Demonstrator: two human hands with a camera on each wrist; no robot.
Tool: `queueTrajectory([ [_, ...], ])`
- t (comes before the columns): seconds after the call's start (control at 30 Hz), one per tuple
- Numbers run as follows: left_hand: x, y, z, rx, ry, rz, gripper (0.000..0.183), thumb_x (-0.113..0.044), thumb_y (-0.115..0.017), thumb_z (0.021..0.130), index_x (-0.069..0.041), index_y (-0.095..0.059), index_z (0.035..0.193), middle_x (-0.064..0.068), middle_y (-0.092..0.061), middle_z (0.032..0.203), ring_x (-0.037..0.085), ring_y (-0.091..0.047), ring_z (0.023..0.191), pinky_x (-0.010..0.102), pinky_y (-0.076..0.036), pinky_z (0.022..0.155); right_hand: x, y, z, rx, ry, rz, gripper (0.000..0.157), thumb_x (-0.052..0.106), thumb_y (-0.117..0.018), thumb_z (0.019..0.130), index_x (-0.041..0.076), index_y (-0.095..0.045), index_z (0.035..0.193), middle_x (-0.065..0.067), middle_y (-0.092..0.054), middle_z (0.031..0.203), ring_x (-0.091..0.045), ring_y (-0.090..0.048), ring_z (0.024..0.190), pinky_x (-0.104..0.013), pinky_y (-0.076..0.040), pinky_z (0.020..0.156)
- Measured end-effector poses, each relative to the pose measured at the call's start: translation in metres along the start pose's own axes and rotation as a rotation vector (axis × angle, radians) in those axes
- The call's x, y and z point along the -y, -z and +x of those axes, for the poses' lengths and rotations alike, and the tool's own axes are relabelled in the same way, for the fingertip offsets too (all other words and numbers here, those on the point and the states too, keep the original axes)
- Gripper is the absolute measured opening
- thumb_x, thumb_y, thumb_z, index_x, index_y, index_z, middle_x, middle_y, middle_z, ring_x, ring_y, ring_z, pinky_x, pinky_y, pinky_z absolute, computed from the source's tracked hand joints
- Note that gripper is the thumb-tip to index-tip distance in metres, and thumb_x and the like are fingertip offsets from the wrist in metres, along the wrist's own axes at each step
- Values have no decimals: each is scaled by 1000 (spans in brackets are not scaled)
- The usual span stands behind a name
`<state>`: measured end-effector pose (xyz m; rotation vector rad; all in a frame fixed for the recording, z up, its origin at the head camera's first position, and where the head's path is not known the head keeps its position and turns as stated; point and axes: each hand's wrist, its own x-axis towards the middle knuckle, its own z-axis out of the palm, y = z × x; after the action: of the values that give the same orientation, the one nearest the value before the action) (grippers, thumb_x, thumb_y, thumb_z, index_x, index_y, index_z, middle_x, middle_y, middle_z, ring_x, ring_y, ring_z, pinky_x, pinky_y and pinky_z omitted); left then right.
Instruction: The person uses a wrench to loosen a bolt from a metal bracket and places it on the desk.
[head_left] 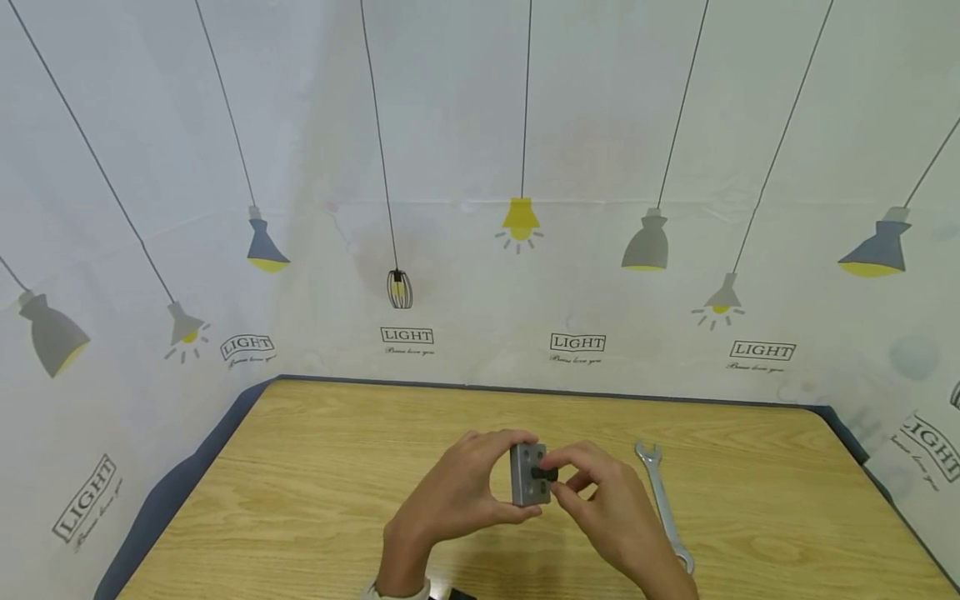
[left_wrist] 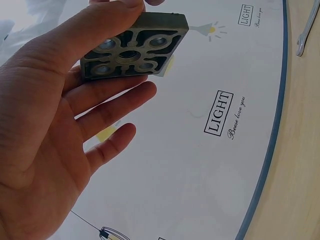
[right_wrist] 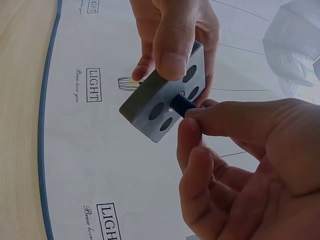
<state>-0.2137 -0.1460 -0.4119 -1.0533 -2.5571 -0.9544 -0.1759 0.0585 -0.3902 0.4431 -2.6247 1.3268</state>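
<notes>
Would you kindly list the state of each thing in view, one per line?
metal block: held above the table, gripped by the left hand, face with holes turned toward the right hand.
black bolt: sitting in the block's centre hole, pinched at its head.
left hand: grips the block by its edges.
right hand: pinches the bolt.
wrench: lying flat on the table, untouched.

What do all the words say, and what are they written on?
"LIGHT": printed in a box, many times over, on the white backdrop cloth.
Cursive line under each box: in the left wrist view it seems to read "Bonne love you"; blurred elsewhere.
Metal block, black screw, wrench: no words to read.
</notes>
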Motion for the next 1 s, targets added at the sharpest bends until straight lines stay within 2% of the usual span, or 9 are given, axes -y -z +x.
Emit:
queueTrajectory([
  [0.13, 0, 0, 0, -1, 3, -6, 66, -38, -88, 73, -19, -59, 130, -11, -67, 119, 2, -59, 102, 30, -46, 93, 0, 0, 1, 10, 1, 2, 30, -5, -76, 81, 19, -72, 99, 0, -69, 104, -6, -64, 74, -22, -53, 64],
  [0.23, 0, 1, 0, 0, 5, -9, 67, -38, -88, 73, -18, -59, 131, -11, -66, 121, 3, -60, 105, 32, -46, 94, -2, 2, 1, 44, -9, 17, 39, -4, -76, 82, 18, -69, 113, -4, -68, 109, -5, -64, 74, -22, -52, 61],
  [0.33, 0, 1, 0, 2, 8, -6, 68, -37, -88, 74, -18, -59, 132, -10, -66, 124, 4, -60, 108, 34, -47, 95, -3, 4, 1, 99, -56, 51, 54, 6, -77, 85, 19, -57, 134, -7, -66, 117, -5, -66, 75, -23, -52, 61],
  [0.43, 0, 2, 0, 3, 5, 1, 68, -37, -88, 74, -17, -59, 132, -9, -66, 124, 5, -60, 109, 34, -47, 95, -5, 6, 1, 126, -135, 82, 60, 21, -75, 89, 18, -48, 142, -6, -66, 117, -6, -66, 76, -25, -52, 62],
  [0.53, 0, 1, 0, 7, 8, -1, 67, -38, -87, 74, -17, -59, 132, -10, -66, 122, 4, -60, 107, 33, -46, 95, -5, 6, 2, 106, -204, 89, 46, 33, -70, 92, 16, -58, 133, 0, -70, 102, -7, -64, 72, -26, -50, 62],
  [0.7, -1, 0, 1, 9, 12, -6, 67, -38, -87, 74, -19, -58, 132, -13, -66, 120, 2, -59, 105, 32, -46, 95, -4, 3, 4, 70, -227, 70, 22, 34, -66, 95, 15, -71, 106, 5, -66, 78, -10, -62, 64, -26, -49, 58],
  [0.83, -1, -2, 1, 4, -1, 2, 67, -38, -87, 74, -19, -58, 131, -12, -66, 121, 3, -59, 103, 32, -46, 95, -3, 0, 5, 63, -245, 53, 11, 28, -67, 95, 18, -72, 96, 7, -64, 74, -12, -61, 63, -26, -48, 57],
  [1.0, -1, -1, 1, -2, -6, 6, 67, -38, -88, 74, -19, -59, 131, -12, -66, 120, 3, -60, 103, 31, -46, 93, -4, -2, 4, 58, -228, 49, 12, 29, -67, 95, 18, -72, 96, 6, -64, 74, -14, -62, 64, -25, -48, 56],
])
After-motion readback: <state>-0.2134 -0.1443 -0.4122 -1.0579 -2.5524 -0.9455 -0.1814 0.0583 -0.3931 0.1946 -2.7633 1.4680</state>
